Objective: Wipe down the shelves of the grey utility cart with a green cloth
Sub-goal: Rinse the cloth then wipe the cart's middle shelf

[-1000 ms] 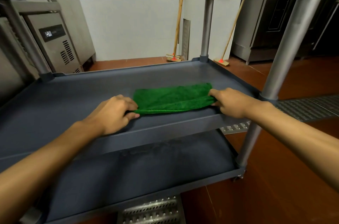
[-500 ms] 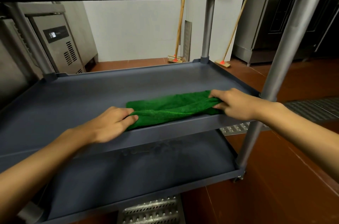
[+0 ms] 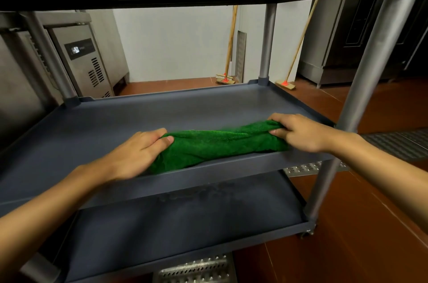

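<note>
The cloth is lying bunched on the middle shelf of the cart, at its front rim. The left hand is gripping its left end and the right hand is pinching its right end.

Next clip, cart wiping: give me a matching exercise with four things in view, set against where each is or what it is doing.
1 green cloth
2 left hand
3 right hand
4 steel appliance

a grips the cloth's right end
b stands on the floor, far left
c bunched at the middle shelf's front edge
d grips the cloth's left end

Pairs: 1-c, 2-d, 3-a, 4-b
</note>
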Motion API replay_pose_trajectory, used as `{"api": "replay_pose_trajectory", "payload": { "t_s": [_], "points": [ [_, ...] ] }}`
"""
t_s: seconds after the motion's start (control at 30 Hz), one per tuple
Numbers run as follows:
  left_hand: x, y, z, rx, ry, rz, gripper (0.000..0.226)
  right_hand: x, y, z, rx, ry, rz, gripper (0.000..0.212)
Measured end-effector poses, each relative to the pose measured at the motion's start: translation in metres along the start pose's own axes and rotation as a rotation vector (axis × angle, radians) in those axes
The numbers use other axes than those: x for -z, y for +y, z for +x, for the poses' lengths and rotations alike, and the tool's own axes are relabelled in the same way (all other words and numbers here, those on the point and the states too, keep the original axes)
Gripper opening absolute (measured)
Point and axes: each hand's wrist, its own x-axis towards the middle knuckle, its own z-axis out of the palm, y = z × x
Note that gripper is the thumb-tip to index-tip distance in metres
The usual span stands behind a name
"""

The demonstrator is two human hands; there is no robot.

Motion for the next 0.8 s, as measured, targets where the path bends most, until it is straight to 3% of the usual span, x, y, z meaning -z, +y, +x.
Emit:
{"api": "replay_pose_trajectory", "payload": {
  "t_s": [0.2, 0.4, 0.47, 0.6, 0.8],
  "points": [
    [0.02, -0.002, 0.023, 0.065, 0.061, -0.163, 0.039, 0.027, -0.008, 0.02, -0.03, 0.051, 0.051, 0.009],
    [0.042, 0.006, 0.065, 0.171, 0.224, -0.344, 0.032, 0.058, -0.012, 0.055, -0.083, 0.201, 0.15, 0.009],
    [0.047, 0.01, 0.082, 0.166, 0.254, -0.277, 0.024, 0.067, -0.01, 0.065, -0.105, 0.263, 0.148, 0.01],
    [0.042, 0.017, 0.118, 0.182, 0.249, -0.052, 0.035, 0.076, 0.005, 0.086, -0.162, 0.328, 0.069, 0.009],
    [0.022, 0.017, 0.176, 0.249, 0.281, -0.024, 0.038, 0.074, 0.039, 0.119, -0.292, 0.342, 0.044, 0.018]
  ]
}}
